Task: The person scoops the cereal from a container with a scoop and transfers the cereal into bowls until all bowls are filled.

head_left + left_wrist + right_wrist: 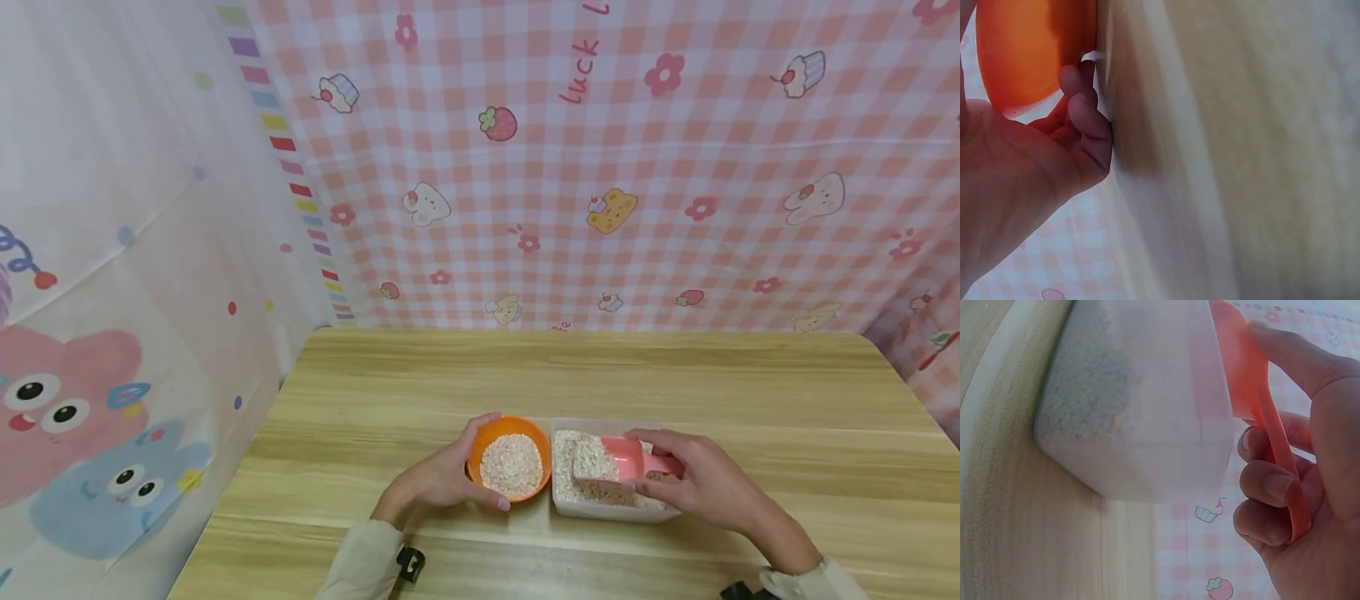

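At six o'clock, left hand (450, 477) is clasping round orange bowl (519, 426), pale flakes (512, 465) showing head-view only; right hand (708, 482), pink plastic scoop (626, 457)

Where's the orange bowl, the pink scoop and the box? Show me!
Bowl (1030, 51): left wrist view, on its outside wall.
Scoop (627, 455): head view, inside its cup.
Box (1160, 419): right wrist view, on its side wall.

High head view, wrists' seemingly sidelong
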A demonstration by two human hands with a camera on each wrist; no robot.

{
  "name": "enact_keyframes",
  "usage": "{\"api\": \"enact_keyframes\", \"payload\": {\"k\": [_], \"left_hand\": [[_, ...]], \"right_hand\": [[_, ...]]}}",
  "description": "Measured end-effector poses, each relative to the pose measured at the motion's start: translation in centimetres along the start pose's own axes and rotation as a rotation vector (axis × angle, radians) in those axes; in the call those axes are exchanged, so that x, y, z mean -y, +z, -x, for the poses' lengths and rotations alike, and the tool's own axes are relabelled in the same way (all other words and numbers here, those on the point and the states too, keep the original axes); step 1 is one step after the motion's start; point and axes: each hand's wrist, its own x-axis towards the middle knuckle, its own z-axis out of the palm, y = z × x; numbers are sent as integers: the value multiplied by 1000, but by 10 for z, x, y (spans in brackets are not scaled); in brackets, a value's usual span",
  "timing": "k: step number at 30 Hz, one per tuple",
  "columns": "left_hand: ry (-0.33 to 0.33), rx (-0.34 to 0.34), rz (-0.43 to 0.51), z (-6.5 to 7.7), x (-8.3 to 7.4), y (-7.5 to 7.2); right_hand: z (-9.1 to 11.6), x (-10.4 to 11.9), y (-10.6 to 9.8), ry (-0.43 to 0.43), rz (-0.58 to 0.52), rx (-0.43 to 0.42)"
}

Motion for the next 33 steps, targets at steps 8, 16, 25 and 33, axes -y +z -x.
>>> {"api": "enact_keyframes", "payload": {"k": [8, 16, 25, 33], "left_hand": [[-12, 9, 17, -2, -1, -1], [-2, 21, 17, -1, -1, -2], [-7, 25, 25, -2, 0, -3], [-17, 26, 24, -2, 0, -3]], "right_hand": [[-2, 1, 1, -55, 11, -66], [-3, 4, 1, -91, 3, -84], [-3, 6, -1, -167, -12, -140], [-5, 6, -5, -140, -11, -135]]}}
